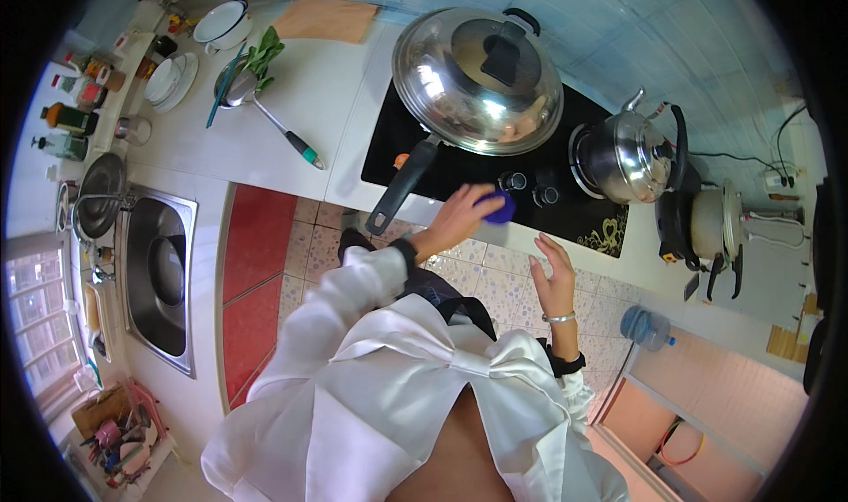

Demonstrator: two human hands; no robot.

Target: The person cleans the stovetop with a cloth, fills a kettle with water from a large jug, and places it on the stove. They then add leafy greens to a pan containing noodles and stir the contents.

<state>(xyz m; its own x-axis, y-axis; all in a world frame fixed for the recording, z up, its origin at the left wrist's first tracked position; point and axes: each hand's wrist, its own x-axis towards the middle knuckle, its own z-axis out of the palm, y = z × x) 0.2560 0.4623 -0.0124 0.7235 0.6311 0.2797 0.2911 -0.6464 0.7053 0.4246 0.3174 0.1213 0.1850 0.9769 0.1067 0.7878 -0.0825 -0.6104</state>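
Note:
My left hand (460, 216) grips a purple cloth or sponge (499, 207) at the front edge of the black glass cooktop (464, 171), left of its control knobs (513, 181). Nothing is held in my right hand (555, 277), whose fingers are apart in front of the counter. A wok with a domed steel lid (430, 71) sits on the left burner, its black handle (404, 184) pointing towards me past the counter edge. On the right burner stands a steel kettle (626, 157).
A ladle (275, 121), leafy greens (265, 55) and a white enamel pot (222, 25) lie to the left. The steel sink (189, 290) is at far left. A pressure cooker (712, 227) stands right of the kettle; a water bottle (646, 328) is on the floor.

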